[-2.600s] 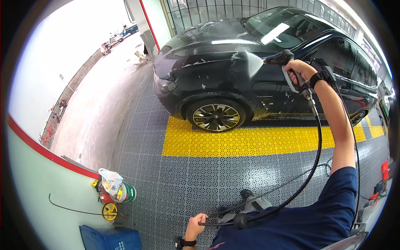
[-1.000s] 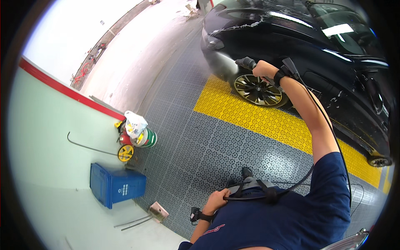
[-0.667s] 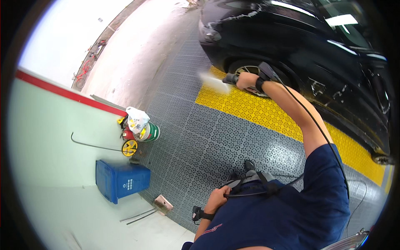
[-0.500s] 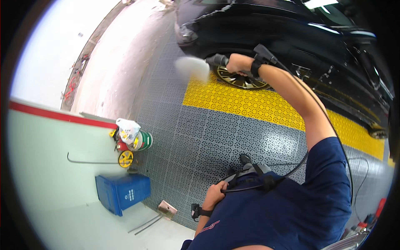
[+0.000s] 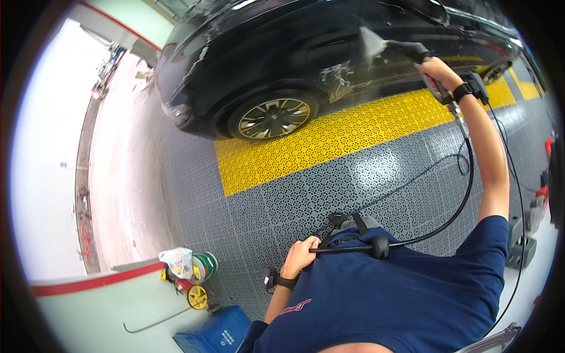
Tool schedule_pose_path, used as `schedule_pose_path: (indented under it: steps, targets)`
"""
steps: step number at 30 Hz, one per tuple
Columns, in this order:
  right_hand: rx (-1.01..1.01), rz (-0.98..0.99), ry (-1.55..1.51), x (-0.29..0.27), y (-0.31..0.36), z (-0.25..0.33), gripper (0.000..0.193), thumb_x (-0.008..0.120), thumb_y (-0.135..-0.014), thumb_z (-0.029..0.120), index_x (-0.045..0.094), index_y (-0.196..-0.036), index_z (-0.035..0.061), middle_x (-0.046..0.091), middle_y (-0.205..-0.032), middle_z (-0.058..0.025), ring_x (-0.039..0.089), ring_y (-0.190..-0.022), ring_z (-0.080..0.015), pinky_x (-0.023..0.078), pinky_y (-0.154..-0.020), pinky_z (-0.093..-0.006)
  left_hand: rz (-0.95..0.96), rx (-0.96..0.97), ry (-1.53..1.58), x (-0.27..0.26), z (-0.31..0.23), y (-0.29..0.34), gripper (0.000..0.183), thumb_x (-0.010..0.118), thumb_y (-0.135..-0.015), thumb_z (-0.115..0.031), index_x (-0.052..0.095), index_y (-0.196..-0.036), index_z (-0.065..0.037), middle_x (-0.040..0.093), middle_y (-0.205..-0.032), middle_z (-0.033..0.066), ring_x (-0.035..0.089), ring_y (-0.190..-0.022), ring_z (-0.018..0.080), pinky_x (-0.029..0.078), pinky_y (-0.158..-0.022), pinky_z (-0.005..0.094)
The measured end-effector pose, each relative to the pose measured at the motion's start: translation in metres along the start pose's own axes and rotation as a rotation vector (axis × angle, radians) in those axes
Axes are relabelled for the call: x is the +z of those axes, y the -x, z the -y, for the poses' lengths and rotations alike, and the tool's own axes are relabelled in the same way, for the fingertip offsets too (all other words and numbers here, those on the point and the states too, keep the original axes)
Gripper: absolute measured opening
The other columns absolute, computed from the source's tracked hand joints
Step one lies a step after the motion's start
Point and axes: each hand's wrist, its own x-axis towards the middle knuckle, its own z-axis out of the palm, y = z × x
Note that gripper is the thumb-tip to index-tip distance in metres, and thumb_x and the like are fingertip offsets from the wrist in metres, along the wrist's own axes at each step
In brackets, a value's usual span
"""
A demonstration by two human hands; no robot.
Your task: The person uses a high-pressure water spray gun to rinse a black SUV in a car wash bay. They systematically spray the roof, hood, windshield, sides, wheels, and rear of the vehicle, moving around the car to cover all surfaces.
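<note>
Half a second earlier the spray gun (image 5: 409, 48) was by the front wheel (image 5: 275, 119), its fan blowing left; now it had swung to the upper right, and the spray (image 5: 371, 45) crossed the car's side behind that wheel. View had turned too, so the car sat differently in frame. Probably meant the rinsing had moved off the wheel area and onto the side panels.

Hands well apart. Right hand (image 5: 440, 73) was wrapped around the gun's grip, arm stretched out; left hand (image 5: 302, 255), lower middle, stayed closed on the black hose (image 5: 469, 176) at the waist.

Car (image 5: 318, 62) filled the top of the frame, nose at upper left: dark, glossy, wet-looking. Whitish streaks ran over the front; another pale patch (image 5: 338, 76) showed behind the wheel, maybe foam or reflection, couldn't tell. Wheel had dark and pale spokes, just beside the yellow floor strip (image 5: 294, 159).
</note>
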Motion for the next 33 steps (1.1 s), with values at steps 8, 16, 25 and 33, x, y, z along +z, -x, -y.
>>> schedule_pose_path:
  steps: [8, 16, 25, 33]
  targets:
    - [0.205, -0.225, 0.008, -0.063, 0.083, -0.088, 0.016, 0.056, -0.080, 0.011, 0.052, -0.071, -0.0020, 0.051, -0.052, -0.0096, 0.052, -0.038, -0.0226, 0.039, -0.035, -0.0389, 0.102, 0.090, -0.078, -0.009, -0.003, -0.020, 0.019, 0.054, -0.100, -0.025, 0.066, -0.103, -0.010, 0.070, -0.084, 0.0192, 0.067, -0.083, 0.0427, 0.053, -0.071, 0.0504]
    - [0.160, 0.247, -0.167, 0.012, 0.151, -0.044, 0.021, 0.069, -0.076, 0.010, 0.053, -0.064, 0.0038, 0.052, -0.052, -0.0025, 0.050, -0.039, -0.0120, 0.039, -0.037, -0.0279, 0.153, 0.255, -0.141, 0.002, -0.008, -0.014, 0.019, 0.059, -0.099, -0.023, 0.067, -0.103, -0.007, 0.068, -0.079, 0.0198, 0.068, -0.076, 0.0395, 0.052, -0.065, 0.0448]
    - [0.076, 0.207, 0.039, 0.062, 0.182, -0.044, 0.015, 0.067, -0.072, 0.011, 0.057, -0.067, 0.0019, 0.055, -0.052, -0.0013, 0.051, -0.038, -0.0127, 0.039, -0.038, -0.0273, 0.139, 0.282, -0.025, 0.015, 0.020, 0.024, 0.010, 0.060, -0.090, -0.012, 0.065, -0.099, -0.011, 0.066, -0.077, 0.0204, 0.065, -0.074, 0.0430, 0.051, -0.065, 0.0499]
    - [0.148, 0.153, 0.222, 0.130, 0.203, -0.042, 0.021, 0.056, -0.077, 0.011, 0.061, -0.070, -0.0085, 0.059, -0.055, -0.0119, 0.058, -0.044, -0.0217, 0.041, -0.039, -0.0382, 0.133, 0.286, 0.053, 0.033, 0.048, 0.070, 0.016, 0.061, -0.085, -0.008, 0.064, -0.101, -0.010, 0.067, -0.080, 0.0208, 0.066, -0.079, 0.0429, 0.051, -0.068, 0.0492]
